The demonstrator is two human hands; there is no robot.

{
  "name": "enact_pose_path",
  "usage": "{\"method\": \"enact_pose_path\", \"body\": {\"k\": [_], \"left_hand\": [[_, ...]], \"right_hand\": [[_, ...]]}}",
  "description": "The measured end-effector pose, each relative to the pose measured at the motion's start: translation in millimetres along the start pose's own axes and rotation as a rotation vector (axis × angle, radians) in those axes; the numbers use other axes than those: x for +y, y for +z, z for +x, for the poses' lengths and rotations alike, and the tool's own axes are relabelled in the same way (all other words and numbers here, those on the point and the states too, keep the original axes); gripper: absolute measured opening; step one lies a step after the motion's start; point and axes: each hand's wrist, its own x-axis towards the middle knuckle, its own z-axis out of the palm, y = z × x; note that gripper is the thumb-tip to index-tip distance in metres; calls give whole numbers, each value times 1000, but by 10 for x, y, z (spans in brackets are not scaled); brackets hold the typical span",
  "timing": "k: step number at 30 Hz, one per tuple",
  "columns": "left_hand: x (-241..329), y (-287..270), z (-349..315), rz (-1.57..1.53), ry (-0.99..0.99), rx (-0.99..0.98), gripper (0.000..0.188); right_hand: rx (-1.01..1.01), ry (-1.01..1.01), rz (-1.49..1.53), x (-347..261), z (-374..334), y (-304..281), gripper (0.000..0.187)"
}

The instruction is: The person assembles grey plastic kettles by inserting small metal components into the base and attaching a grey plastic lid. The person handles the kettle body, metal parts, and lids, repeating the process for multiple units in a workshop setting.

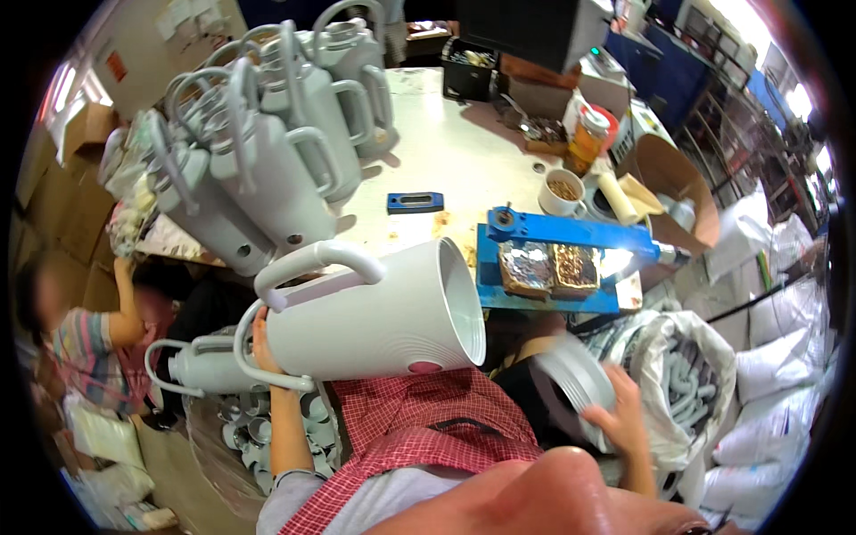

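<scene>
A large pale grey plastic flask shell (pixel 374 312) lies on its side in front of me, its wide open end facing right. It has a side handle and a swinging carry handle, and a dark red spot marks its lower side. My left hand (pixel 262 343) grips it at the left end, the fingers partly hidden behind it. Off to the right, apart from the shell, my right hand (pixel 624 415) is closed on a round grey ribbed plastic part (pixel 575 379), which is smeared by motion.
Several grey flasks (pixel 267 160) stand on the white table (pixel 410 116) at the left. A blue clamp fixture (pixel 571 230) sits at the table's right edge, near a mug (pixel 563 194). A sack of curved grey handles (pixel 687 392) stands right; a person (pixel 98 343) is at left.
</scene>
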Motion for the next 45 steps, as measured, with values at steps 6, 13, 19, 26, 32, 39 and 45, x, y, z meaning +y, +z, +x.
{"method": "enact_pose_path", "body": {"k": [6, 13, 19, 26, 32, 39, 45], "left_hand": [[-102, 100, -227, 7, -2, 57, 34], [-7, 3, -385, 29, 32, 235, 30], [193, 8, -415, 127, 187, 280, 24], [558, -115, -471, 316, 119, 330, 29], [418, -470, -752, 389, -10, 298, 29], [916, -302, -1013, 248, 315, 540, 25], [1003, -570, -1002, 309, 315, 565, 25]], "right_hand": [[366, -709, 2, -373, 1316, 1093, 80], [296, -953, 133, -379, 1506, 1202, 79], [269, -839, 246, -247, 1489, 1277, 77], [216, -821, 358, -298, 1425, 1456, 76], [127, -1049, 320, -477, 1409, 1539, 82], [88, -556, 755, -394, 1532, 2093, 62], [-43, -491, 972, -525, 1934, 1893, 110]]}}
